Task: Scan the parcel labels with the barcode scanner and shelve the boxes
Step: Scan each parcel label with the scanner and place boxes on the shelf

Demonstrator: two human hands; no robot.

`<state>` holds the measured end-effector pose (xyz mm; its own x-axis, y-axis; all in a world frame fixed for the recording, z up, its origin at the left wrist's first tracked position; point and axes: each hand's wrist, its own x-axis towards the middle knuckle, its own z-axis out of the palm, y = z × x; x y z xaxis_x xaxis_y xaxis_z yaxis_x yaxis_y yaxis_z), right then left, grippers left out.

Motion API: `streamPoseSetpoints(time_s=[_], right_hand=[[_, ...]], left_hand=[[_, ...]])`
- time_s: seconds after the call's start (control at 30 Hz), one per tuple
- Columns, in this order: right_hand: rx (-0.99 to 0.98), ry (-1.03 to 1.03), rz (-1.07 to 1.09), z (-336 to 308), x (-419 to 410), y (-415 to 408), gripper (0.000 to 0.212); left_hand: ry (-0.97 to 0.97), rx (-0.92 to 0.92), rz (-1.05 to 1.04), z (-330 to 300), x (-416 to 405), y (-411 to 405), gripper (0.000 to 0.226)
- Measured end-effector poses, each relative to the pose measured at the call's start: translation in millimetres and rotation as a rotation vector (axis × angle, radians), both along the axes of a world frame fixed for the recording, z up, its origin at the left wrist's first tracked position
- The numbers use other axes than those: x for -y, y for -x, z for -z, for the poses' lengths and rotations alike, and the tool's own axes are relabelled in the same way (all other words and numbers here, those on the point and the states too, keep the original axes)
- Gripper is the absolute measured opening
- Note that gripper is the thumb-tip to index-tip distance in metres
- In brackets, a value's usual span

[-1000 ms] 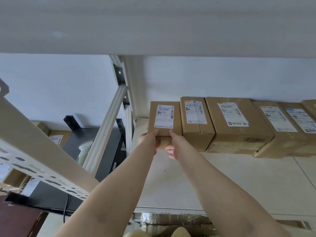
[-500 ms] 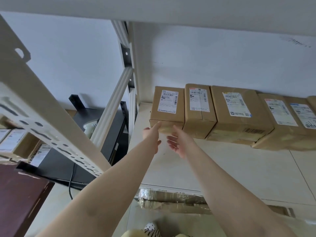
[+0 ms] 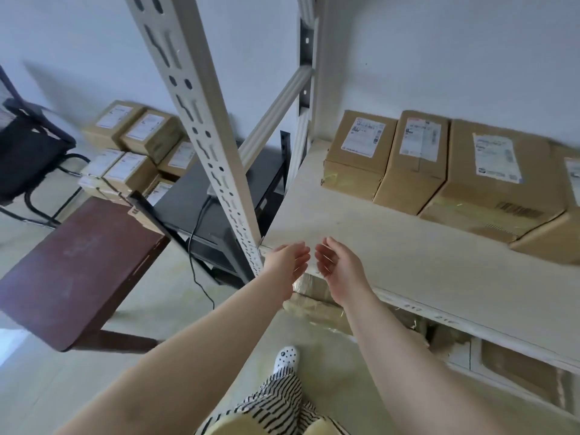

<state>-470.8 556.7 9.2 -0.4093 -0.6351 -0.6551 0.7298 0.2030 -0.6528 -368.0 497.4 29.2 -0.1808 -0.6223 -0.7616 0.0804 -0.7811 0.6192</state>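
A small brown box with a white label stands at the left end of a row of labelled boxes against the wall on the pale shelf. My left hand and my right hand hover empty at the shelf's front edge, palms facing each other, fingers relaxed, well short of the boxes. On the black stand to the left a grey object with a cable is mostly hidden behind the shelf upright; I cannot tell if it is the scanner.
A perforated white upright rises just left of my hands. A dark red table stands at the left, with a pile of labelled boxes behind it and a black chair at the far left. More boxes lie under the shelf.
Both hands let go of the small box at the row's left end and drew back to the shelf's front edge. My view tilted down and left.
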Motion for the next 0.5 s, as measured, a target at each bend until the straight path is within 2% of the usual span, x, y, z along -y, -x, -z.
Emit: streamPoseSetpoints(time_s=[0.07, 0.13, 0.23, 0.5], right_hand=[[0.022, -0.008, -0.027, 6, -6, -24, 0.011], [0.027, -0.042, -0.079, 11, -7, -51, 0.010], [0.031, -0.083, -0.192, 15, 2, -92, 0.009], [0.027, -0.083, -0.487, 4, 93, -207, 0.010]], left_hand=[[-0.023, 0.035, -0.021, 7, -9, -28, 0.003], [-0.034, 0.067, -0.058, 11, -10, -61, 0.012], [-0.051, 0.140, -0.149, 15, 1, -115, 0.010], [-0.050, 0.171, -0.392, 27, 75, -250, 0.007]])
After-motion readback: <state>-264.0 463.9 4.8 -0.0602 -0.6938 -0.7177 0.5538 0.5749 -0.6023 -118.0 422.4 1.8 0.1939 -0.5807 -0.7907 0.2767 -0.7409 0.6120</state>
